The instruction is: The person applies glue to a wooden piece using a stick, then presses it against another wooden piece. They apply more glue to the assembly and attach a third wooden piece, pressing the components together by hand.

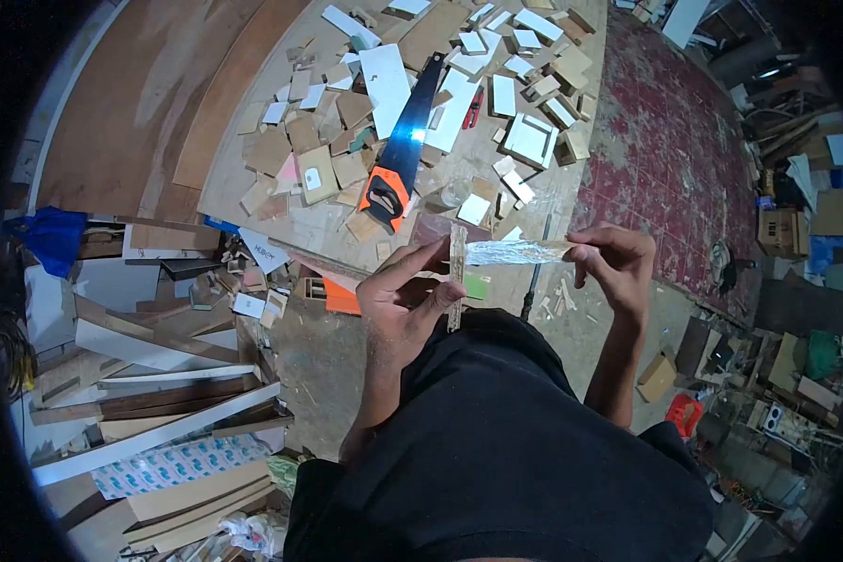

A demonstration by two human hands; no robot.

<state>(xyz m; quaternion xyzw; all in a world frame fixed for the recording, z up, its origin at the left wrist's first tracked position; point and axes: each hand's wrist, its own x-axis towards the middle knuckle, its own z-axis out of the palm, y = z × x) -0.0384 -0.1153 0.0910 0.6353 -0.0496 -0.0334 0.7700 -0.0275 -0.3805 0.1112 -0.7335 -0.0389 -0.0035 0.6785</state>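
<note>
My left hand (406,296) pinches a narrow, upright wood-coloured strip (457,272) between thumb and fingers, close to my chest. From its right side runs a level strip (515,252) covered in shiny, crinkled clear film, so the two form a sideways T. My right hand (620,262) has thumb and fingertips closed on the far, wood-coloured end of this level strip. Just beyond on the table lies a handsaw (405,150) with an orange and black handle. A small green piece (477,287) shows below the level strip.
Many wood and white board offcuts (351,110) cover the worktable (290,223), along with red-handled pliers (473,108). Large curved boards (140,84) stand at the left. Stacked planks (159,412) fill the lower left. Boxes (783,232) and scrap line the right side, near a red crate (684,415).
</note>
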